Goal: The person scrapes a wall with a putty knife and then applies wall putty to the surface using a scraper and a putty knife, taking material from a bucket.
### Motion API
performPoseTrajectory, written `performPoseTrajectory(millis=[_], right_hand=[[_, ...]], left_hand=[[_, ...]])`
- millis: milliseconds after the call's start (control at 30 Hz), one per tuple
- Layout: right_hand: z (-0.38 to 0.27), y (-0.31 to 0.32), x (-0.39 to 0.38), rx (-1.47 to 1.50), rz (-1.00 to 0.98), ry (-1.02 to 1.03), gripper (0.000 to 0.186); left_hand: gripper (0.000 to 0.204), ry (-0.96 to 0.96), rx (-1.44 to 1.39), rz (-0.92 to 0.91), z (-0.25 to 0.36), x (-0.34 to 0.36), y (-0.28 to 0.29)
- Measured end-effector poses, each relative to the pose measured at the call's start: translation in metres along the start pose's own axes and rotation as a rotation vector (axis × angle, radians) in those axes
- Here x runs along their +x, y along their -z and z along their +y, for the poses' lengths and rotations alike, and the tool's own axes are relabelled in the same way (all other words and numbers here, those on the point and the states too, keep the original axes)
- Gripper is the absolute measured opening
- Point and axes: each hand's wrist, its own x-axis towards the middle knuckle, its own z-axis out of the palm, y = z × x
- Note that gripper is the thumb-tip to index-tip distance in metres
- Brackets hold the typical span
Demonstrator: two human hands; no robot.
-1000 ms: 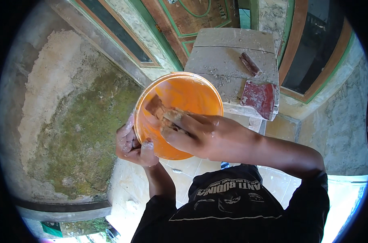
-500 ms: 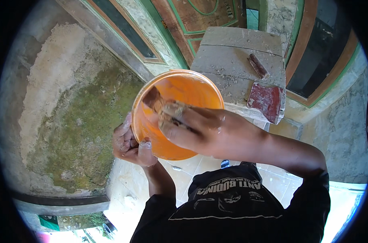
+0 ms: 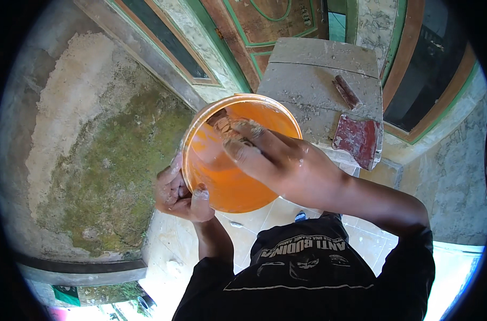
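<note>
An orange plastic bucket (image 3: 238,195) is tipped so that its mouth faces me, its inner wall streaked with whitish residue. My left hand (image 3: 184,195) is closed on the bucket's left rim, with the thumb over the edge. Inside the mouth, my right hand (image 3: 275,163) grips a putty knife (image 3: 220,119) by its caked handle. The flat, dark blade lies close to the upper left inner wall; whether it touches cannot be made out. Pale paste coats the fingers of both hands.
Beyond the bucket stands a worn wooden table (image 3: 307,75) spotted with dried lumps. On it lie a dark red, paste-smeared plate (image 3: 356,140) and a short brownish tool or stick (image 3: 346,92). A mossy ground patch (image 3: 115,160) lies left; a green-trimmed door (image 3: 270,27) stands behind.
My right hand has moved the putty knife up and slightly right along the bucket's inner wall. The bucket and my left hand have shifted slightly right in view.
</note>
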Motion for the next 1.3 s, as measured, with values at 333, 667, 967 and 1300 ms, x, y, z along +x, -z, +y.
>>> performPoseTrajectory(millis=[333, 667, 967, 1300], right_hand=[[0.000, -0.011, -0.004, 0.169, -0.118, -0.132, 0.042], [-0.016, -0.026, -0.007, 0.135, -0.020, -0.180, 0.046], [-0.004, -0.019, 0.001, -0.031, 0.106, -0.178, 0.047], [-0.017, -0.026, -0.011, 0.266, -0.093, -0.071, 0.046]], left_hand=[[0.049, 0.056, 0.012, 0.022, -0.014, 0.002, 0.006], [0.046, 0.036, -0.042, -0.019, -0.022, 0.005, 0.006], [0.048, -0.026, -0.027, 0.031, -0.015, 0.001, 0.005], [0.042, -0.108, 0.109, 0.028, -0.004, -0.007, 0.021]])
